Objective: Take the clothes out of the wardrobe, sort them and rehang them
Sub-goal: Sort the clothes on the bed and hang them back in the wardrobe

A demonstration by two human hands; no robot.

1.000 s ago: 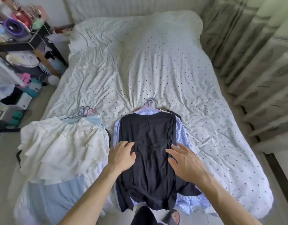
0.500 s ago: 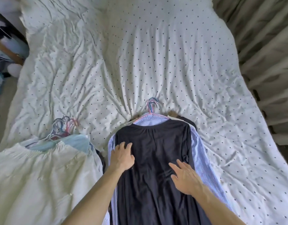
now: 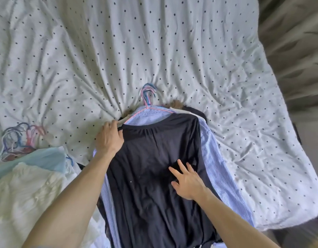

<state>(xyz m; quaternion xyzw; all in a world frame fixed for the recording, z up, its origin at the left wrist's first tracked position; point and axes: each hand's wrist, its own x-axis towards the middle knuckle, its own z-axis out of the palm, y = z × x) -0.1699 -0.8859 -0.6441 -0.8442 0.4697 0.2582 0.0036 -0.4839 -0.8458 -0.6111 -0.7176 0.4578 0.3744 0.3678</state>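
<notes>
A dark navy top [image 3: 151,161] lies uppermost on a stack of clothes on the bed, over a blue-striped shirt [image 3: 213,158]. Pink and blue hanger hooks [image 3: 147,93] stick out above the collars. My left hand [image 3: 109,138] curls over the navy top's left shoulder at the stack's edge. Flat on the navy top's right side rests my right hand [image 3: 187,180], fingers spread and holding nothing. A second pile sits at the left: a cream ruffled garment [image 3: 29,194] over a light blue one [image 3: 34,158], with its own bunch of hangers [image 3: 20,136].
The bed cover [image 3: 118,51] is white with dark dots and wrinkled, spreading beyond both piles. Beige curtains [image 3: 294,42] hang along the right side. The bed's right edge [image 3: 306,185] drops off to the floor.
My view has come closer over the bed. My left hand slid up from the navy top's chest to its left shoulder. My right hand stays flat on the top's right side.
</notes>
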